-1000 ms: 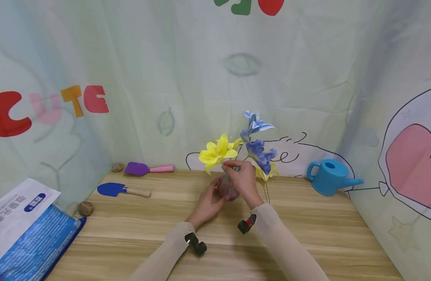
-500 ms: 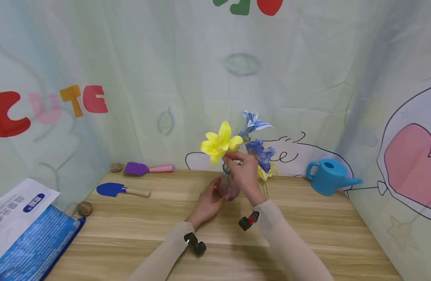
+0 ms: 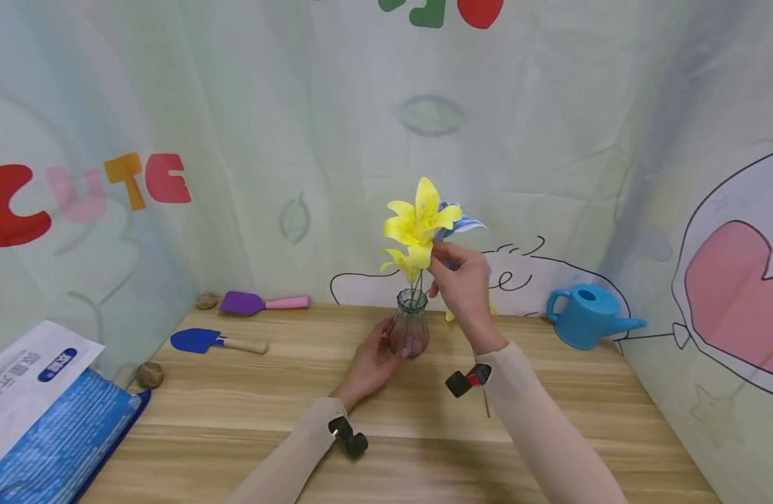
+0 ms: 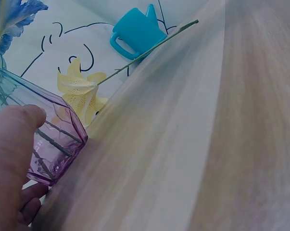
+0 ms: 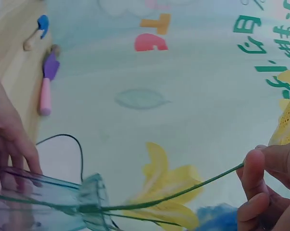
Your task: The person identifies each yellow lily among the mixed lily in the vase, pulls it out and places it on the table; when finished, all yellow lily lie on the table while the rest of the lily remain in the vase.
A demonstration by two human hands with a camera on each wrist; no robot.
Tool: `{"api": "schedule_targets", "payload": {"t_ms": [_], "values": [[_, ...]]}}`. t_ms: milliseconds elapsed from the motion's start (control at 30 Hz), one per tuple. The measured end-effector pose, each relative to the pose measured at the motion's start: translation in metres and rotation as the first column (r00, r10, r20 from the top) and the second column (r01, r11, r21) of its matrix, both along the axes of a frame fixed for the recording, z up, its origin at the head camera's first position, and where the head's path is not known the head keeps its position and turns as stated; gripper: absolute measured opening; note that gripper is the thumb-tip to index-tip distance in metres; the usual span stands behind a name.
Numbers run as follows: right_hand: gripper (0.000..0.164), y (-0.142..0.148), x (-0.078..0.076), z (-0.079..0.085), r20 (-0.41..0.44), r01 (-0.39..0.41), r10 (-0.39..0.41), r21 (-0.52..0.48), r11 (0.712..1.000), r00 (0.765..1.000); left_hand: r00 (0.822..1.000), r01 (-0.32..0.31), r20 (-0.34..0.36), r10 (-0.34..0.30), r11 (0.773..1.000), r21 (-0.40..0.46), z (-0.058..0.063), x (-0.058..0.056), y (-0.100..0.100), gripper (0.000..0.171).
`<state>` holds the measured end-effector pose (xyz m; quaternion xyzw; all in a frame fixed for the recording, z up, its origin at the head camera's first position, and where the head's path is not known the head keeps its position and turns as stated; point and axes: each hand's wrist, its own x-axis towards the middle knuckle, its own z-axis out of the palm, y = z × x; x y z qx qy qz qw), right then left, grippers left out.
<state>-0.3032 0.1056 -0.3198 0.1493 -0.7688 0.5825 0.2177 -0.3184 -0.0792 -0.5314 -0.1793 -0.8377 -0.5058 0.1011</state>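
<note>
My left hand (image 3: 367, 367) grips the lower body of a clear green-and-purple glass vase (image 3: 409, 322), its thumb across the glass in the left wrist view. My right hand (image 3: 465, 287) pinches the stem of a yellow lily (image 3: 424, 217) just under its bloom. In the right wrist view this green stem (image 5: 183, 193) bends down through the vase's mouth. A second yellow lily (image 3: 404, 262) hangs lower, over the rim. Behind the right hand shows a blue flower (image 3: 467, 225), partly hidden. Another yellow lily (image 4: 82, 94) lies on the table beyond the vase.
A blue watering can (image 3: 587, 318) stands at the back right. To the left lie a purple shovel (image 3: 244, 303), a blue trowel (image 3: 197, 340), brown stones (image 3: 150, 374) and a blue-white packet (image 3: 52, 420). A printed curtain (image 3: 267, 140) closes off the back.
My right hand has risen and shifted right, lifting the yellow lily higher above the vase and uncovering the vase's mouth. The left hand has stayed on the vase.
</note>
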Motion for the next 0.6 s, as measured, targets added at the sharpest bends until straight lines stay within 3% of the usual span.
{"api": "schedule_targets", "payload": {"t_ms": [300, 600], "values": [[0.025, 0.031, 0.014, 0.003, 0.02, 0.058, -0.056, -0.082, 0.995, 0.998, 1.0, -0.013, 0.013, 0.013, 1.0, -0.009, 0.0, -0.002, 0.0, 0.076], [0.026, 0.06, 0.026, -0.003, -0.025, 0.137, -0.142, -0.15, 0.979, 0.99, 0.999, -0.024, 0.038, 0.025, 0.999, -0.022, 0.002, -0.001, 0.002, 0.079]]}}
